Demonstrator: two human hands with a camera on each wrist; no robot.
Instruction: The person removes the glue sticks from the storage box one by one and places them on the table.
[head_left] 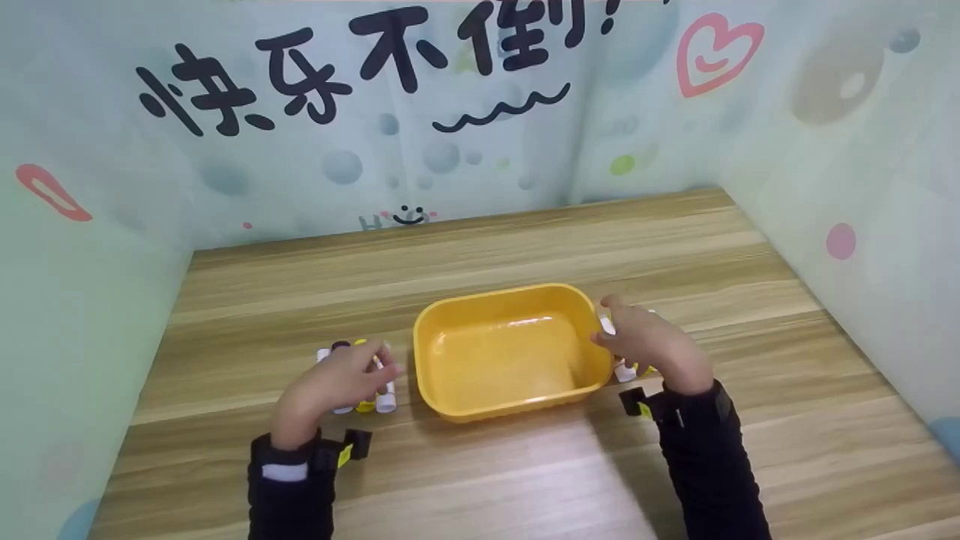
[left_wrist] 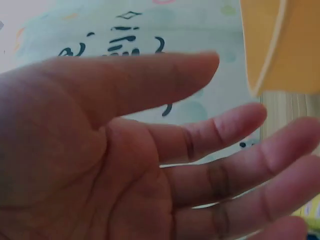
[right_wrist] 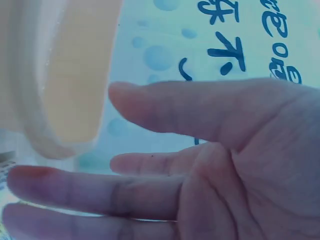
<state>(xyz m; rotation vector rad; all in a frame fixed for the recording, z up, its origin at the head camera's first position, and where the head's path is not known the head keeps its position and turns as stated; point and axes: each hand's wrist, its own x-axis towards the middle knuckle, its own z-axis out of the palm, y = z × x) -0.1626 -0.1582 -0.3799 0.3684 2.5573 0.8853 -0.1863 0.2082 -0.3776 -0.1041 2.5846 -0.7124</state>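
A yellow plastic basin (head_left: 495,367) with rounded corners stands in the middle of the table, with nothing inside. On its left, my left hand (head_left: 341,382) hovers over several small white tubes (head_left: 385,403) with dark and yellow parts; the hand partly hides them. My right hand (head_left: 649,341) is by the basin's right rim, above more white tubes (head_left: 624,371), mostly covered. Whether its thumb touches the rim I cannot tell. In the left wrist view the fingers (left_wrist: 215,180) are spread with nothing held. The right wrist view shows the fingers (right_wrist: 100,195) extended, palm bare, beside the basin (right_wrist: 75,90).
The wood-grain table (head_left: 487,480) is bounded by printed fabric walls at the back (head_left: 480,172), left and right. Black lettering and bubbles mark the back wall. Small black wrist mounts (head_left: 358,444) stick out from both dark sleeves.
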